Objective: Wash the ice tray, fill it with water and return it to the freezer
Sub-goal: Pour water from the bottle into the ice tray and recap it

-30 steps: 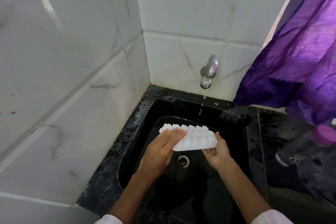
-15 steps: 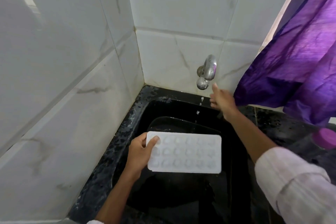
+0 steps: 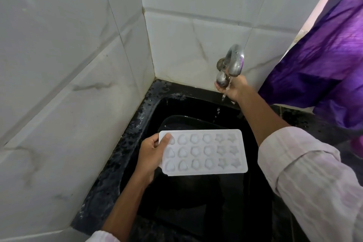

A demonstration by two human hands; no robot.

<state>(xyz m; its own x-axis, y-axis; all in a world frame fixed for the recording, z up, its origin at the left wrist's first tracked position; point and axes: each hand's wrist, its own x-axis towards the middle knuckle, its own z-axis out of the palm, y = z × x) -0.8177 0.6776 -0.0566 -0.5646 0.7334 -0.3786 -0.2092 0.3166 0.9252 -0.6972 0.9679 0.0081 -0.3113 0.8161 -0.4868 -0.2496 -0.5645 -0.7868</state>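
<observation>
tray point(image 3: 204, 152) flipped cavities-up, level over sink point(image 3: 141, 112), 7 o'clock of tap point(image 3: 232, 63) | left hand point(image 3: 151, 155) grip pinching its 9 o'clock edge | right hand point(image 3: 233, 89) left tray, grip now round tap knob | thin stream point(image 3: 223, 98); fill likely next

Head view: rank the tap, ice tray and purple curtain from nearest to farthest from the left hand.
1. ice tray: gripped by the left hand at its left end.
2. tap: up and to the right, farther back.
3. purple curtain: far right, beyond the tap.
</observation>
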